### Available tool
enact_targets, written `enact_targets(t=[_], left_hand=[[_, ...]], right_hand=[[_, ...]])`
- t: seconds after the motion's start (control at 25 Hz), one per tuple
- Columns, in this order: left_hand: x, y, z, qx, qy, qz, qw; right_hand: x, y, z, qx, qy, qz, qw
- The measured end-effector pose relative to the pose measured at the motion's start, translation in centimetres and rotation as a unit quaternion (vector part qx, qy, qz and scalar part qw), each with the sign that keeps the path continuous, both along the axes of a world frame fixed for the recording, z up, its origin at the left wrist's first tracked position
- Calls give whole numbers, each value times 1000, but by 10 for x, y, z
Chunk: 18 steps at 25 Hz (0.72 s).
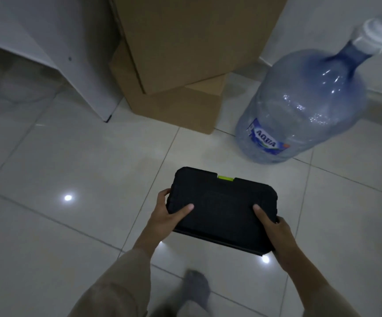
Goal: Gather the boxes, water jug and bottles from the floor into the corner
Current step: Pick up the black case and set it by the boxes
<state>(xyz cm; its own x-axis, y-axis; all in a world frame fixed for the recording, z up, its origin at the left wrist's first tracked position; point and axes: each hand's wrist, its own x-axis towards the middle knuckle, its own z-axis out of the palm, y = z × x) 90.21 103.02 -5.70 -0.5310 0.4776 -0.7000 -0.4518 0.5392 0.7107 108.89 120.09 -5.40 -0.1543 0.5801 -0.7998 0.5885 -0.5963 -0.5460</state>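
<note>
- You've got the case (222,209) up off the floor (71,175), held flat w/ both hands, one per short end; prob. so the weight's balanced and the lid stays level.
- Left hand (169,213): thumb lies on top of the lid, fingers wrap the left edge and go under, so it's clamped round that end.
- Right hand (274,232): same deal, thumb on top, the rest curled round the right end. Fingertips below are hidden, can't tell how far they reach.
- Green latch (225,178) sits on the far long edge, pointing away from you; looks closed, though it's too dark to be sure.
- Case hangs over open tile, well short of the corner stuff. No contact w/ anything but your hands.
- Ahead: two cardboard boxes (185,53) stacked, top one twisted off-square on the lower one, both pushed back by the wall (311,19).
- Jug (304,106) stands on the floor just right of the boxes, near but apart, white pump on its neck. Blurred, so detail's soft.
- White cabinet (54,42) to the left of the boxes.
- My read: you're mid-carry. Free tile in front of the boxes, left of the jug, looks like the obvious drop spot.
- Watch the jug when you lower; your right elbow will pass near it.
- Your foot (196,287) shows at the bottom edge, blurred.
</note>
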Motion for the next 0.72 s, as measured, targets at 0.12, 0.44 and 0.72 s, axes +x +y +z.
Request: enact_targets(t=[0.12, 0.44, 0.72], left_hand=[[-19, 41, -39, -17, 18, -23, 999], [-93, 126, -182, -39, 63, -56, 996], [-117, 126, -223, -42, 56, -75, 995]], right_hand=[[-18, 36, -44, -9, -2, -24, 1000], [-85, 105, -198, -30, 8, -65, 997], [-119, 117, -242, -39, -1, -62, 997]])
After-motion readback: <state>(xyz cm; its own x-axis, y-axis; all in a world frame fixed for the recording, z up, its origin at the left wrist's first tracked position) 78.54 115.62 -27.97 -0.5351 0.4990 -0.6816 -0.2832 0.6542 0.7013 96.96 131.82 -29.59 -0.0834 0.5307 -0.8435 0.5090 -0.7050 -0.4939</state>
